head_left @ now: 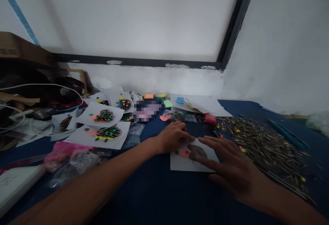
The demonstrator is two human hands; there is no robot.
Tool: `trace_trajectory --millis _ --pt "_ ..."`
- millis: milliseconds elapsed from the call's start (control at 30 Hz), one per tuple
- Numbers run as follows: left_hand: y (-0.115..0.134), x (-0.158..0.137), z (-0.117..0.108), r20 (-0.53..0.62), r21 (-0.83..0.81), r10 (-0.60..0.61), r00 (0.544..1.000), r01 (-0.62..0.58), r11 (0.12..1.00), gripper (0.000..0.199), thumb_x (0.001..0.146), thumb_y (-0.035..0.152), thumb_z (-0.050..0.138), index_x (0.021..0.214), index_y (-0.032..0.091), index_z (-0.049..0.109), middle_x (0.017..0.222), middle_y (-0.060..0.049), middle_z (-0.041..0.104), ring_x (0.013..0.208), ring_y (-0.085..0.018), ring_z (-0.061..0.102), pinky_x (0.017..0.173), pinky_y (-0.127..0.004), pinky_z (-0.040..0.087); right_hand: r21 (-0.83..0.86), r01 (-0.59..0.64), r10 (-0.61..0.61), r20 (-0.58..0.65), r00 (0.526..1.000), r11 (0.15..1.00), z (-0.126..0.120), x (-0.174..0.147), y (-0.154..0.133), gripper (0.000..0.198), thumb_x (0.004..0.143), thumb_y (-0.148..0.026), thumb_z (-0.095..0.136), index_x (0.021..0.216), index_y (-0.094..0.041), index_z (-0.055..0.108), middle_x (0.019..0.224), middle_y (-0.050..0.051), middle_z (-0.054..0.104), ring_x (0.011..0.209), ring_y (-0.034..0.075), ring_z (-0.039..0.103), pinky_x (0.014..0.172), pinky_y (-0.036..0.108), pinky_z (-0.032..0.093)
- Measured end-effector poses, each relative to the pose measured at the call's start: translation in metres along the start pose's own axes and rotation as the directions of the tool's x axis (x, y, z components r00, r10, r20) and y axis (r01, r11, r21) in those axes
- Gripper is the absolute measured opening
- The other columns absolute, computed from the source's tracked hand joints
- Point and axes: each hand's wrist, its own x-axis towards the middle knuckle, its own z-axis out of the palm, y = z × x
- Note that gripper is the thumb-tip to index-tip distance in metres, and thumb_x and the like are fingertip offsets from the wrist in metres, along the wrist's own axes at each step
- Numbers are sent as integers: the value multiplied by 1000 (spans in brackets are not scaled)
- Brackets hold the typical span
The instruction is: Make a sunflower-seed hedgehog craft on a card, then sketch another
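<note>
A white sheet of paper lies on the blue table cover, bearing a flat clay hedgehog with a dark grey body and a salmon-pink snout. My left hand is at the sheet's upper left edge, its fingers curled and one pointing right; what they hold, if anything, is hidden. Over the sheet's right side is my right hand, fingers stretched and spread, the tips near the grey body. Nothing shows in its grasp. Just beyond my left hand sits a lump of grey clay, beside salmon-pink clay.
Sunflower seeds spread widely at the right, with blue tweezers beside them. Seed-covered hedgehogs on paper lie at the left. Nearer are a pink plastic bag and a white box. A wall stands behind.
</note>
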Motion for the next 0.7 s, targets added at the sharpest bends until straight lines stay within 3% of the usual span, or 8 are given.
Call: trace_trajectory --millis 333,700 --pt "3 1 -4 35 31 -8 999 7 999 24 91 20 51 104 27 71 87 -4 55 82 -15 50 74 -29 37 -28 42 -39 88 995 999 4 5 -3 43 91 -39 51 134 -32 51 147 12 39 136 31 33 99 55 39" --pt "3 0 -2 40 38 -21 999 19 999 27 92 20 49 109 28 69 91 -5 55 85 -16 50 78 -30 39 13 -54 54 25 998 998 5 2 -4 44 92 -34 51 135 -37 49 146 5 43 131 27 42 100 49 42"
